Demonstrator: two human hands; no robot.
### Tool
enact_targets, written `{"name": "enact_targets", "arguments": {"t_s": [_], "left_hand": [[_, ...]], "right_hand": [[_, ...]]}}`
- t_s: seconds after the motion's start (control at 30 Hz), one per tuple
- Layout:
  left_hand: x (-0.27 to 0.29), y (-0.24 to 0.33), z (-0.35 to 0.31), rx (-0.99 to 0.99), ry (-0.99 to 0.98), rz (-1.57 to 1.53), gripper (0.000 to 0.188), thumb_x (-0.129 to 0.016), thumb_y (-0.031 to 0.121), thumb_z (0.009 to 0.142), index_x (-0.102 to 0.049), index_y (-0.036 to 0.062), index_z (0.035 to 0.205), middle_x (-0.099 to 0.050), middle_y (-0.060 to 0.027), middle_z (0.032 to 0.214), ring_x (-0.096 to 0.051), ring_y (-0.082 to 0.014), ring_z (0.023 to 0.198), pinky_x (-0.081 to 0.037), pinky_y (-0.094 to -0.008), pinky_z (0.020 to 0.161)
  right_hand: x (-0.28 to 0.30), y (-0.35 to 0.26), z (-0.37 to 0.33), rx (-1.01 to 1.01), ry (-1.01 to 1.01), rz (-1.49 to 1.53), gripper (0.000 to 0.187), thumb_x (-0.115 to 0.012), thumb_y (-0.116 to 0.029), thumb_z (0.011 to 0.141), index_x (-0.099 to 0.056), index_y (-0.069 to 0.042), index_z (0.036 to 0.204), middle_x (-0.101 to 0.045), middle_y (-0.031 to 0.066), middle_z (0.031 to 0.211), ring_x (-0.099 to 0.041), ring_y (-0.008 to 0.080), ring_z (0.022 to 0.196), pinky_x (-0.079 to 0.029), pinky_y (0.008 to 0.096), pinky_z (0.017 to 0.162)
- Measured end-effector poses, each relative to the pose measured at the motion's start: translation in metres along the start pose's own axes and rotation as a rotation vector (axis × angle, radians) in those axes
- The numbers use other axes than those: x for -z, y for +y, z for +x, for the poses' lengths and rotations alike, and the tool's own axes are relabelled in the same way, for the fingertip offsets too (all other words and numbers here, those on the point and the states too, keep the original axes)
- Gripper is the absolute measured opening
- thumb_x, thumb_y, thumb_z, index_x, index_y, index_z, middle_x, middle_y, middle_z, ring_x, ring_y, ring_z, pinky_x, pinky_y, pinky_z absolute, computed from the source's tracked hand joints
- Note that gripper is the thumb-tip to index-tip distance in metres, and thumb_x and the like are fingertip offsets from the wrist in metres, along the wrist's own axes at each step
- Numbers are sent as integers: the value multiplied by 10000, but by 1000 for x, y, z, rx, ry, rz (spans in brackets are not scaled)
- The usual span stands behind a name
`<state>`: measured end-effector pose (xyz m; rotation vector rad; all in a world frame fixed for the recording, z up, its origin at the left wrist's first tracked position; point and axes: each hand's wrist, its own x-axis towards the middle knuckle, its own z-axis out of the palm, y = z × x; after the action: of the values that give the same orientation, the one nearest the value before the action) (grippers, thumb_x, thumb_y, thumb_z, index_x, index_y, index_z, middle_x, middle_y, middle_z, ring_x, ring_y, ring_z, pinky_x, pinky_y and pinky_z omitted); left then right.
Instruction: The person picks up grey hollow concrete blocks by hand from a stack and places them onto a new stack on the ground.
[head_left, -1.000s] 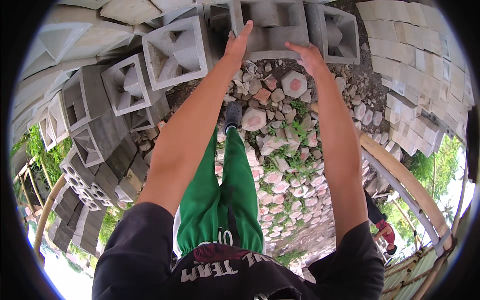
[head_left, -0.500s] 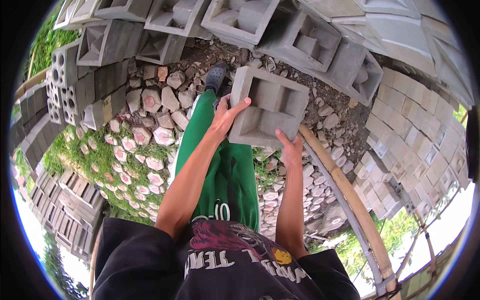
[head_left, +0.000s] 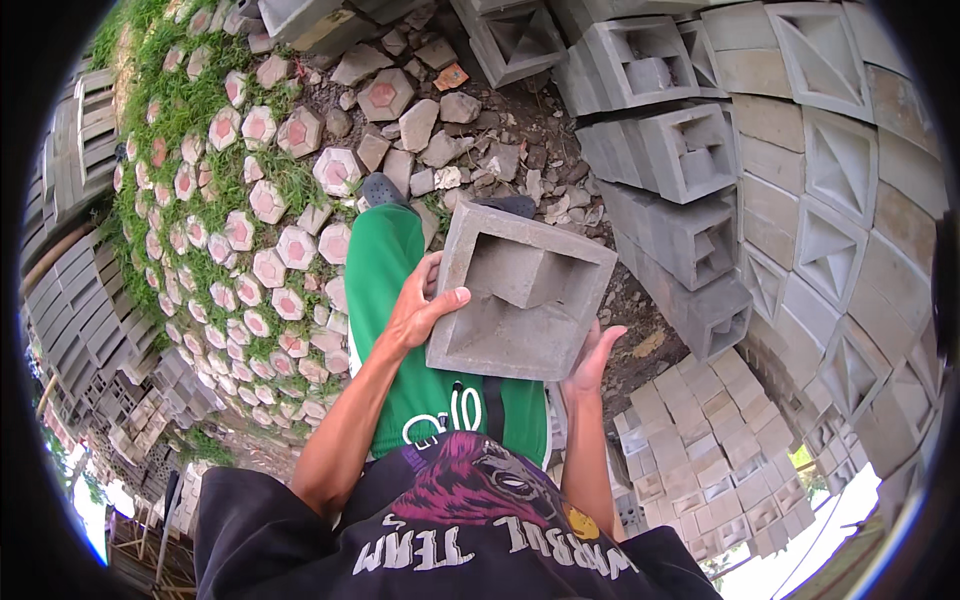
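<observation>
A grey concrete ventilation block [head_left: 490, 335] hangs in front of my thighs, its hollow face with stepped inner walls turned up toward me. Closed on its left side is my left hand [head_left: 422, 308], thumb over the rim and fingers round the outer edge. My right hand [head_left: 592, 365] bears the block's lower right side; its thumb points away from the block, and its fingers are mostly hidden beneath. Below the block show my green trousers [head_left: 385, 260] and a dark clog [head_left: 383, 190]; the other clog is partly covered by the block.
Stacked hollow blocks [head_left: 665, 150] line the right, with a patterned block wall [head_left: 830, 170] beyond. Loose stones [head_left: 440, 130] and rubble lie ahead of my feet. Hexagonal pavers [head_left: 268, 200] set in grass stretch to the left. More block stacks [head_left: 80, 290] stand far left.
My body and view have turned left, so the hollow-block row now lies to the right. The block is nearer my waist, and my right thumb has come off its face.
</observation>
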<state>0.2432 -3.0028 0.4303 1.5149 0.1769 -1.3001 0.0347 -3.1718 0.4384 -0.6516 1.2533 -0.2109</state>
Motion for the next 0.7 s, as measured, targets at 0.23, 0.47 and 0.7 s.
{"name": "enact_targets", "arguments": {"t_s": [0.23,0.47,0.7], "left_hand": [[113,-4,-71,-127,298,-277,795,-729,367,750,-351,-47,1314,-524,-200,1196,-525,-259,1089,-414,-380,945],[214,36,-129,-407,449,-523,732,-702,352,782,-357,-24,1307,-534,-140,1138,-522,-188,1025,-420,-320,908],[274,86,-155,-511,551,-685,679,-628,403,849,-355,-26,1298,-505,-120,1133,-484,-163,1029,-386,-297,929]], "right_hand": [[-143,29,12,-197,-361,-208,758,-284,-658,924,-429,-40,1339,-579,122,1186,-579,220,1034,-476,360,898],[-296,28,-19,-109,-656,-347,759,-264,-636,941,-393,-29,1377,-537,132,1266,-545,230,1121,-440,354,958],[-432,-3,-46,-133,-805,-518,785,-246,-645,939,-358,-24,1405,-484,153,1334,-496,247,1198,-406,364,1002]]}}
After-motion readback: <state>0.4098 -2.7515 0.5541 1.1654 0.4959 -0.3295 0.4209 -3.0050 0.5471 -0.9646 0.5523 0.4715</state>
